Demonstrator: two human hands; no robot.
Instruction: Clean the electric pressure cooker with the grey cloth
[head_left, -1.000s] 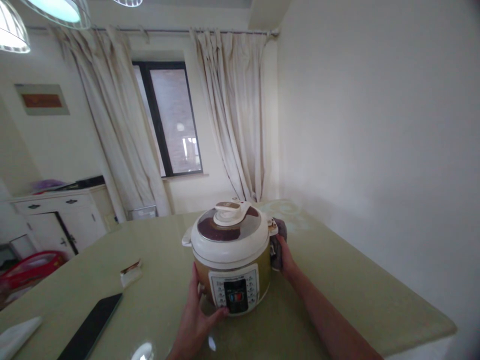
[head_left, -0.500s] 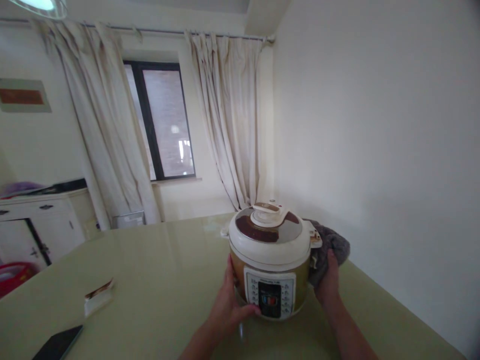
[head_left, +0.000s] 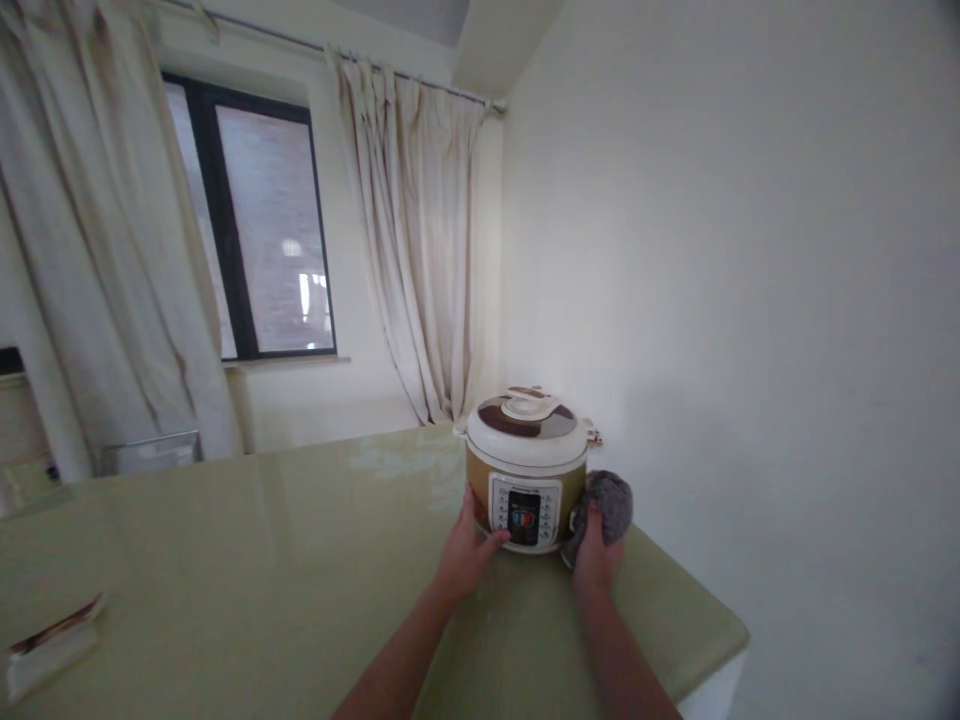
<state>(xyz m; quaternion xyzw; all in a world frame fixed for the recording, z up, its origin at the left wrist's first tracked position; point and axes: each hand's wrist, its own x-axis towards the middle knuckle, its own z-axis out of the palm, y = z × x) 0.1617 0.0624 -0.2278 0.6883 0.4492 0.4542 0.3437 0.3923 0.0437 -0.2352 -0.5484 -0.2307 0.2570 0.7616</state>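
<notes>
An electric pressure cooker (head_left: 527, 450) with a white lid, brown top panel and gold body stands upright on the green tabletop (head_left: 300, 560). My left hand (head_left: 463, 553) grips its lower left side, thumb across the front by the control panel (head_left: 525, 512) and fingers going round the side. In my right hand (head_left: 596, 555) is a bunched grey cloth (head_left: 609, 505), held against the cooker's lower right side. The fingers beneath the cloth are partly hidden.
A bare white wall (head_left: 712, 350) rises close behind and right of the table. Beige curtains (head_left: 420, 240) hang by a dark-framed window (head_left: 270, 230). At the lower left lies a small white and brown packet (head_left: 54, 645). The table's right corner (head_left: 742, 635) shows near my right arm.
The cooker now sits farther from me, nearer the table's far corner, with both hands still at it. My view has turned right, so the dark phone-like object and white cabinet have left it.
</notes>
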